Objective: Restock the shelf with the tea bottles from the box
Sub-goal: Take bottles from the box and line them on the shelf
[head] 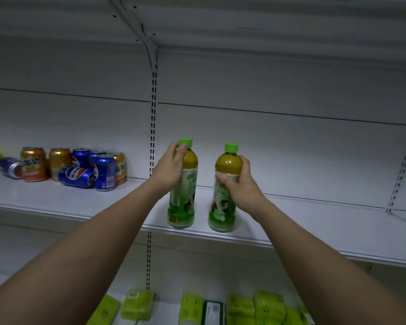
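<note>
**Two tea bottles at the shelf's front edge, a hand on each**

Both arms reach out over the white shelf point(291, 221), and each hand has a bottle. The left hand point(171, 168) is wrapped round the upper part of the left tea bottle point(182, 202), fingers curled over its shoulder with a fingertip up against the green cap. The right hand point(240, 184) clamps the right tea bottle point(222, 207) about its middle, thumb across the top of the label and the other fingers curled round the far side.

Both bottles are upright, or very nearly (the left one seems to lean a touch, though the wide lens may be doing that). They stand side by side near the front lip of the shelf, apart from each other with a clear gap between. Their bases look to be on the shelf board, but I cannot tell for sure whether the weight is down. Each has a green cap, amber tea showing at the shoulder and a green and white label.

Further left on the same shelf sits a cluster of drink cans point(80, 167), orange ones and blue ones, well apart from the bottles; two of the blue ones lie on their sides. A slotted upright point(153, 113) runs down the back panel just behind the left hand. On the shelf below are yellow-green packets point(256, 308), lying in a loose row.
</note>
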